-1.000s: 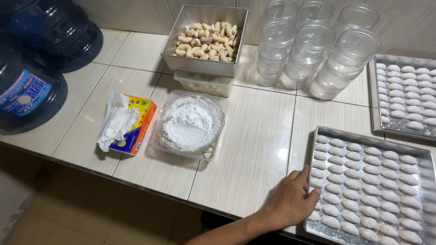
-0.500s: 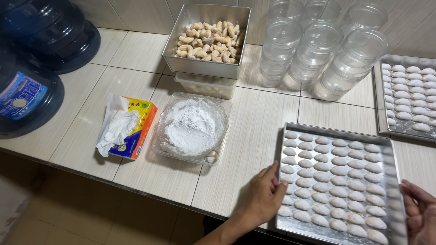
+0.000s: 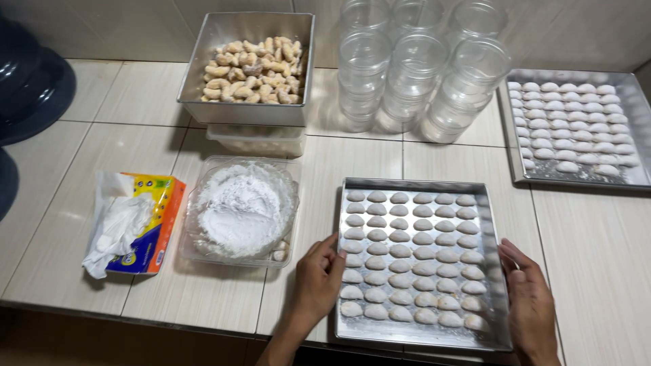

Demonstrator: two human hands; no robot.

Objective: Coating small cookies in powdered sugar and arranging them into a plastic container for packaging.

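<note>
Fingers of the left hand lie loosely spread against the left rim of the metal tray; those of the right hand rest flat along its right rim, gripping nothing. Pale tiles with dark grout cover the bench, which meets a tiled wall behind. Both forearms are cut off at the lower edge, as is a second tray at the right. What fills the lidded box under the deep metal pan is hard to make out. Sitting at the bench's front edge, the near tray carries rows of small pale dough crescents, beside a tub of white powder.
</note>
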